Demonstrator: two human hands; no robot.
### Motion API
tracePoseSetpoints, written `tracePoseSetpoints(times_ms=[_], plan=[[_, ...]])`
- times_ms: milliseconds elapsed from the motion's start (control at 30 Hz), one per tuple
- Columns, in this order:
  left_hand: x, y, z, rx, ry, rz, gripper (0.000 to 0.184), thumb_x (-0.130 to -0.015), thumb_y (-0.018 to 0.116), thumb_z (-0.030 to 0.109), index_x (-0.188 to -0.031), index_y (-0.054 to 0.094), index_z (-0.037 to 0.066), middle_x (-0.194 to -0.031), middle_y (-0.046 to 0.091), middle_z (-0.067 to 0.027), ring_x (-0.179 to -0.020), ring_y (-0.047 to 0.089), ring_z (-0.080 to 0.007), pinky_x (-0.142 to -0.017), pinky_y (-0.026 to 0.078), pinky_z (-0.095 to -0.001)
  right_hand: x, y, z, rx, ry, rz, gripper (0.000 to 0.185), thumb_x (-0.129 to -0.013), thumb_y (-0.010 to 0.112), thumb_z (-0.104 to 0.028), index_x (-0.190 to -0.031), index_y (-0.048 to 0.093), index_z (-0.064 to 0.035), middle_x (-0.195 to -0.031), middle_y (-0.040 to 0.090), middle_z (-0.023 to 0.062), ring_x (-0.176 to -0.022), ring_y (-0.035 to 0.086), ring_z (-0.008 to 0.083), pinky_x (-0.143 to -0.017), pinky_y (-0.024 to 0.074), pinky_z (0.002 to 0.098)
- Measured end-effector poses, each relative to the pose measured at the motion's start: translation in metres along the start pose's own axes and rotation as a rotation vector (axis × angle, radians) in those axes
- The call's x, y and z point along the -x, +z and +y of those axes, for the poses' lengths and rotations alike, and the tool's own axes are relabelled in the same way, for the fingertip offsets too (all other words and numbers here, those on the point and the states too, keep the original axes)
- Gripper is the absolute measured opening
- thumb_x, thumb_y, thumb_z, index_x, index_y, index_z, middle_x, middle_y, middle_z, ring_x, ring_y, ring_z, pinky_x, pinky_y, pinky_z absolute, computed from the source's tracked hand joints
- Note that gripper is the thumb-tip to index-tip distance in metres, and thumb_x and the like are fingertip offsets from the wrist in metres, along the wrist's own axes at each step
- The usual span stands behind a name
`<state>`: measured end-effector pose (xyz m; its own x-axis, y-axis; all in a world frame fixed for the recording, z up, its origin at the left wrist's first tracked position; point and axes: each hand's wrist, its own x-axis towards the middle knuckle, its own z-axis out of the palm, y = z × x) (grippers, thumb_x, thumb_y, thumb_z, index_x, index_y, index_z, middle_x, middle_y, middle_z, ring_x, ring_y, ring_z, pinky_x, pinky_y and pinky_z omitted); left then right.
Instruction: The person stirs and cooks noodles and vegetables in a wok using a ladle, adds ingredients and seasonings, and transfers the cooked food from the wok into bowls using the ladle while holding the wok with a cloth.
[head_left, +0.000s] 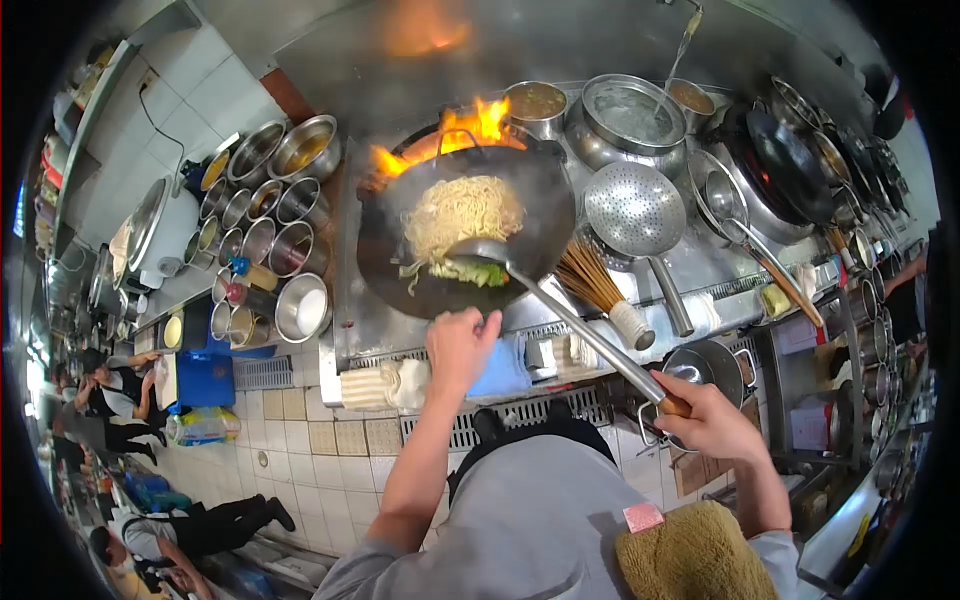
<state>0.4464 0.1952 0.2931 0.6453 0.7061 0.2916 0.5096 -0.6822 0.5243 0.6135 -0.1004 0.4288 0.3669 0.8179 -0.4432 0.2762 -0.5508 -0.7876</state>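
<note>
A black wok sits on the burner, holding pale noodles and some green leaves. Flames rise behind its far rim. My right hand is closed round the wooden end of a long metal ladle, whose bowl rests in the wok against the noodles and leaves. At the wok's near edge is my left hand, its fingers curled; what they hold, if anything, is hidden. Folded cloths lie on the stove's front edge beside it.
Right of the wok are a bamboo brush, a perforated strainer and a water pot. Metal containers crowd the left counter. A pot stands by my right hand. Other people are at the far left.
</note>
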Motion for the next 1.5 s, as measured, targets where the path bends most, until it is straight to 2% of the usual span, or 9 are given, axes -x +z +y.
tracePoseSetpoints(times_ms=[300, 533, 833, 967, 1033, 1200, 1300, 1333, 1500], plan=[[0.021, 0.011, -0.010, -0.115, 0.084, 0.071, 0.035, -0.079, 0.070, 0.029, -0.057, 0.052, 0.007, -0.059, 0.058, -0.0120, -0.060, 0.055, -0.0333, -0.057, 0.044, -0.0442, -0.079, 0.022, 0.010, 0.515, -0.250, 0.219, 0.057, -0.081, 0.061, -0.007, -0.136, 0.046, -0.0039, -0.083, 0.064, 0.0255, -0.077, 0.062, 0.0436, -0.073, 0.0489, 0.0494], [0.041, 0.018, -0.029, -0.017, 0.178, 0.163, 0.036, -0.076, 0.073, 0.026, -0.054, 0.050, 0.009, -0.058, 0.055, -0.0100, -0.056, 0.051, -0.0302, -0.051, 0.042, -0.0417, -0.056, 0.007, 0.000, 0.182, -0.264, 0.169, 0.057, -0.079, 0.067, -0.006, -0.132, 0.048, 0.0042, -0.084, 0.063, 0.0276, -0.075, 0.067, 0.0333, -0.071, 0.0499, 0.0350], [-0.023, 0.030, -0.050, -0.029, 0.055, 0.000, 0.038, -0.084, 0.066, 0.034, -0.062, 0.055, 0.005, -0.067, 0.060, -0.0115, -0.073, 0.055, -0.0340, -0.068, 0.046, -0.0451, -0.073, 0.001, 0.011, 0.325, -0.207, 0.164, 0.057, -0.078, 0.067, -0.008, -0.130, 0.049, 0.0053, -0.072, 0.056, 0.0214, -0.062, 0.057, 0.0239, -0.065, 0.0471, 0.0345], [-0.024, 0.029, -0.049, -0.011, 0.073, 0.006, 0.035, -0.085, 0.065, 0.031, -0.066, 0.056, 0.004, -0.073, 0.060, -0.0126, -0.077, 0.055, -0.0350, -0.070, 0.045, -0.0458, -0.085, 0.029, 0.016, -0.309, 0.087, 0.158, 0.059, -0.083, 0.062, -0.002, -0.138, 0.042, 0.0042, -0.071, 0.061, 0.0062, -0.058, 0.055, 0.0180, -0.057, 0.0445, 0.0306], [-0.022, 0.029, -0.049, -0.005, 0.061, -0.003, 0.033, -0.086, 0.065, 0.030, -0.068, 0.057, 0.003, -0.077, 0.061, -0.0136, -0.079, 0.054, -0.0354, -0.072, 0.045, -0.0461, -0.107, 0.044, 0.026, -0.329, -0.054, 0.206, 0.060, -0.085, 0.061, -0.002, -0.141, 0.039, 0.0014, -0.069, 0.053, -0.0015, -0.048, 0.045, 0.0088, -0.043, 0.0368, 0.0248], [-0.012, 0.027, -0.049, 0.085, 0.086, 0.083, 0.023, -0.087, 0.062, 0.022, -0.100, 0.060, 0.004, -0.102, 0.059, -0.0166, -0.099, 0.052, -0.0373, -0.084, 0.044, -0.0463, -0.152, 0.089, 0.016, -0.450, -0.083, 0.203, 0.063, -0.086, 0.062, -0.003, -0.143, 0.036, 0.0001, -0.065, 0.048, -0.0014, -0.041, 0.041, 0.0068, -0.034, 0.0322, 0.0245], [0.015, 0.003, -0.037, 0.063, 0.098, 0.183, 0.031, -0.087, 0.061, 0.018, -0.114, 0.056, 0.004, -0.112, 0.057, -0.0182, -0.110, 0.049, -0.0374, -0.090, 0.042, -0.0457, -0.125, 0.069, -0.002, -0.353, 0.034, 0.111, 0.061, -0.085, 0.062, -0.004, -0.142, 0.038, 0.0017, -0.070, 0.054, 0.0023, -0.048, 0.047, 0.0075, -0.041, 0.0375, 0.0235], [0.027, -0.005, -0.036, 0.040, 0.106, 0.207, 0.034, -0.087, 0.061, 0.016, -0.117, 0.054, 0.004, -0.115, 0.056, -0.0187, -0.113, 0.048, -0.0373, -0.092, 0.042, -0.0455, -0.135, 0.082, 0.031, -0.107, -0.225, 0.283, 0.058, -0.083, 0.062, -0.004, -0.137, 0.043, 0.0050, -0.071, 0.062, 0.0056, -0.059, 0.059, 0.0216, -0.061, 0.0485, 0.0334], [0.113, -0.021, -0.056, 0.147, 0.004, 0.116, 0.031, -0.084, 0.063, 0.010, -0.113, 0.055, 0.002, -0.114, 0.057, -0.0192, -0.108, 0.051, -0.0372, -0.092, 0.042, -0.0439, -0.123, 0.088, 0.000, -0.040, -0.280, 0.222, 0.058, -0.084, 0.064, -0.005, -0.136, 0.042, 0.0072, -0.073, 0.055, 0.0045, -0.057, 0.052, 0.0158, -0.058, 0.0468, 0.0313]])
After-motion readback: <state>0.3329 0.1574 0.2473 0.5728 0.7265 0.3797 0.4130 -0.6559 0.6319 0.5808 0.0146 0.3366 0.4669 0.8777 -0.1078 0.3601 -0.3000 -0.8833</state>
